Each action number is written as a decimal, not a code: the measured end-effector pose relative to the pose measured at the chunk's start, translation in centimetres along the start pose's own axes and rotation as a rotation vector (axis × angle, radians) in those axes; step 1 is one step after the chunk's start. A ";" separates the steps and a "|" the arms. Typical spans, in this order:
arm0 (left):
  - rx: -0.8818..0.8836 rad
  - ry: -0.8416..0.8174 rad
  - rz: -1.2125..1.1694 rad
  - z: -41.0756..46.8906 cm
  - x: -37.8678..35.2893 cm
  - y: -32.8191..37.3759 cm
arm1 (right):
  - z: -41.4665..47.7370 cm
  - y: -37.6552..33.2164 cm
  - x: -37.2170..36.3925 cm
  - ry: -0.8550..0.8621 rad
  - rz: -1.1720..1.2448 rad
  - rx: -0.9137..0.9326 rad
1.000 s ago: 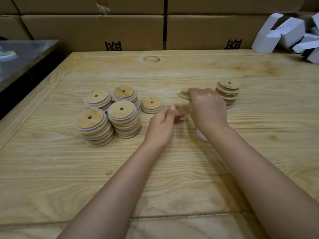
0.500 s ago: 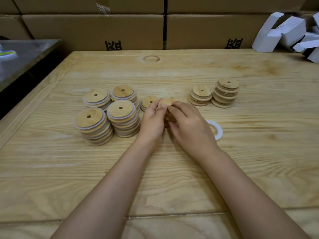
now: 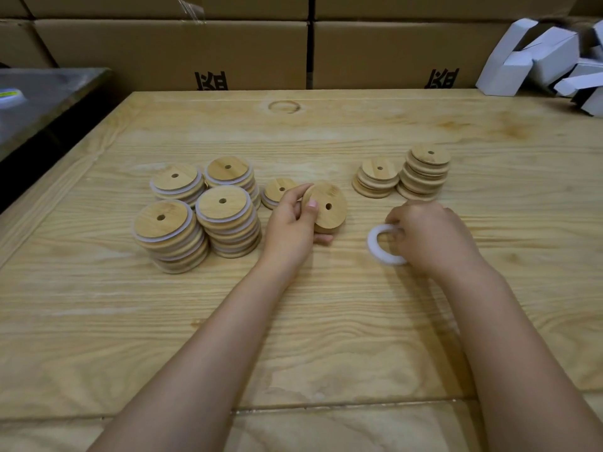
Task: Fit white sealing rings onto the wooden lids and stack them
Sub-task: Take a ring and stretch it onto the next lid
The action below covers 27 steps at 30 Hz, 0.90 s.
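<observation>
My left hand (image 3: 295, 223) grips a round wooden lid (image 3: 328, 207) with a centre hole, tilted up on edge above the table. To its right, my right hand (image 3: 427, 238) pinches a white sealing ring (image 3: 378, 244) that is lifted at an angle just off the wood. Several stacks of ringed lids (image 3: 228, 220) stand at the left, with a short ringed stack (image 3: 277, 190) just behind my left hand. Two stacks of bare lids (image 3: 424, 172) stand behind my right hand.
The wooden table (image 3: 293, 321) has a seam near its front edge. Cardboard boxes (image 3: 169, 50) line the back. White folded cartons (image 3: 548, 57) lie at the back right. A dark metal surface (image 3: 36, 99) sits beyond the left edge.
My right hand left the lid and moved right to pick up the white ring from the table. My left hand now holds the lid alone, tilted up.
</observation>
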State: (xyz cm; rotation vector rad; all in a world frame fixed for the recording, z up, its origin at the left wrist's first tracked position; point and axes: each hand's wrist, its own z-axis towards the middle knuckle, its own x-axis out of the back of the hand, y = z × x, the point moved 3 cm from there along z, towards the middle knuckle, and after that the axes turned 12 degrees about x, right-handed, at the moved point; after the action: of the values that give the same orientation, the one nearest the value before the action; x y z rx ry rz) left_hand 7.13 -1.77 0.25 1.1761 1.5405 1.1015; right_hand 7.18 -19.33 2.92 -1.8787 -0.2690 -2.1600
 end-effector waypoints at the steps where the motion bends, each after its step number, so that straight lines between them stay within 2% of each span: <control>1: -0.001 -0.002 0.005 0.0 -0.1 0.0 | 0.0 0.1 0.0 0.013 0.010 -0.024; 16: -0.011 -0.020 0.037 0.0 -0.1 -0.2 | 0.0 0.1 1.1 0.226 0.167 -0.045; 22: -0.021 -0.053 -0.017 -0.2 0.1 0.0 | 0.1 -0.7 1.4 0.262 0.270 0.090; 27: -0.053 -0.091 -0.047 -0.4 0.4 0.3 | -0.2 -1.6 1.7 0.329 0.404 0.278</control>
State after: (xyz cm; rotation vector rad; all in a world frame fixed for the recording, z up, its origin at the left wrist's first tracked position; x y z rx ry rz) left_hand 6.74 -1.40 0.55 1.1339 1.4533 1.0373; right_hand 6.34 -18.03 4.60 -1.2751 -0.1035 -1.9882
